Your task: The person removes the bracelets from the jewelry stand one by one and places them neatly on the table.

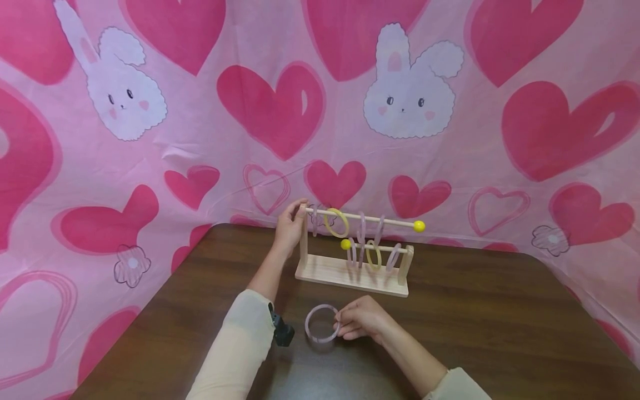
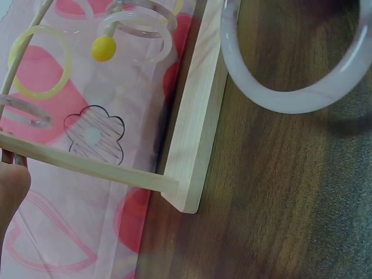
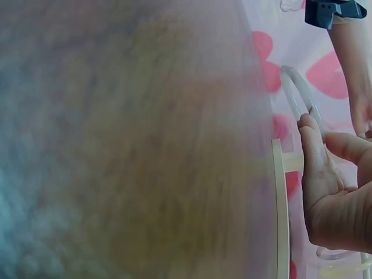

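Note:
A wooden bangle stand (image 1: 350, 275) has two rods tipped with yellow balls. My left hand (image 1: 289, 228) grips the top of its left post, and the left wrist view shows the fingers (image 2: 8, 156) behind that post. My right hand (image 1: 369, 319) pinches a pale purple bangle (image 1: 306, 325) by its right side, in front of the stand. That bangle (image 2: 290, 102) looks whitish and is cut off by the frame in the left wrist view. The right wrist view shows the right hand (image 3: 340, 203) with thumb and fingers at the bangle (image 3: 296, 87).
A yellow bangle (image 1: 345, 229) and several pale purple ones hang on the upper rod. Another yellow bangle (image 1: 370, 260) hangs on the lower rod among purple ones. The dark wooden table (image 1: 480, 311) lies under the stand, with a pink heart-and-rabbit cloth (image 1: 345, 122) behind.

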Available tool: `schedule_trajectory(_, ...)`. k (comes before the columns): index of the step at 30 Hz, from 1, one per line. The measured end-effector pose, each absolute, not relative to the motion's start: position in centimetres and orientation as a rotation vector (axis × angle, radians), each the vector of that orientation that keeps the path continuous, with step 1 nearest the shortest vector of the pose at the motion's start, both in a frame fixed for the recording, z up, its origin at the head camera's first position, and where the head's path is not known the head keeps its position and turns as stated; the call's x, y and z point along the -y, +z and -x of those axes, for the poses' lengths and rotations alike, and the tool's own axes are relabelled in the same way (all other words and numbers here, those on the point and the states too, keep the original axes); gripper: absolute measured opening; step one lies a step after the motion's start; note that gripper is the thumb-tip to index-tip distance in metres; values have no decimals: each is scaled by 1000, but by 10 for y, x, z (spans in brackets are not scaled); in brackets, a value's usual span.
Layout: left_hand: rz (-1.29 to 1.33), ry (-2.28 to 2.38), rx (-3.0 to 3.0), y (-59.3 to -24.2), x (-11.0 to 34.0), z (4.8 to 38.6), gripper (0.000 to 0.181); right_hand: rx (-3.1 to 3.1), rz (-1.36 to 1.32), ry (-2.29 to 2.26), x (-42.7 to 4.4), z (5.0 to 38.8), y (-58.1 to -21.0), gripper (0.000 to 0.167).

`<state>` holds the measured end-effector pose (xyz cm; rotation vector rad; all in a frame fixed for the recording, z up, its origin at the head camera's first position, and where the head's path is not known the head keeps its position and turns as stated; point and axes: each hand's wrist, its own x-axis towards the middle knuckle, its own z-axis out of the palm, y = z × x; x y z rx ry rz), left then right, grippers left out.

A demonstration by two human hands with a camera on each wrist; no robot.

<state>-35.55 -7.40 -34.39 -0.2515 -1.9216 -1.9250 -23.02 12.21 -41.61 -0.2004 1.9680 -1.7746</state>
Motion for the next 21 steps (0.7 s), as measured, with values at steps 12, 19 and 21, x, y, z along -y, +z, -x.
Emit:
schedule_trajectory(12,243,-1927,1932,-343,75,355,29,-1995,183,-1717,-124,235,-417,22)
schedule_trajectory(19,245,-1923,1926,-345,74,357,28,-2110,213,-1641,-124,234,-419,16)
schedule_trajectory(21,246,-1924,1924,-345,74,357,28,-2143,216,-1622,-124,234,-420,15)
